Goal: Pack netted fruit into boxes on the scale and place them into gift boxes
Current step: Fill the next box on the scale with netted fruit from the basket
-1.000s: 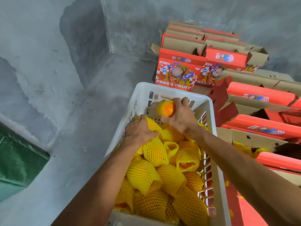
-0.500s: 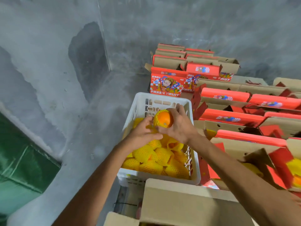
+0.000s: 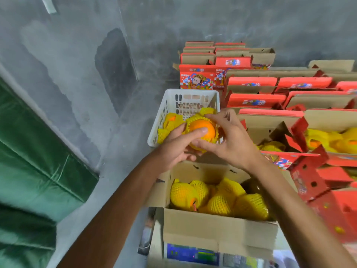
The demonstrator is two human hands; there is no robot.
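An orange in a yellow foam net [image 3: 201,129] is held between both hands above the near edge of the white crate. My left hand [image 3: 176,147] grips it from below and left, thumb across the bare fruit. My right hand [image 3: 230,140] holds its right side, fingers on the net. Below them an open brown cardboard box [image 3: 218,226] stands on a scale [image 3: 193,255] and holds several netted fruit [image 3: 218,198]. The white plastic crate [image 3: 168,105] behind the hands holds more netted fruit.
Rows of open red gift boxes [image 3: 255,99] fill the floor to the right; the nearest ones [image 3: 332,140] contain netted fruit. A green tarp [image 3: 29,171] lies at the left. Grey concrete floor and wall lie beyond.
The view has tilted down and back, bringing the cardboard box and scale into sight. Both hands carried the netted orange from inside the crate toward the box, with my left hand now gripping it.
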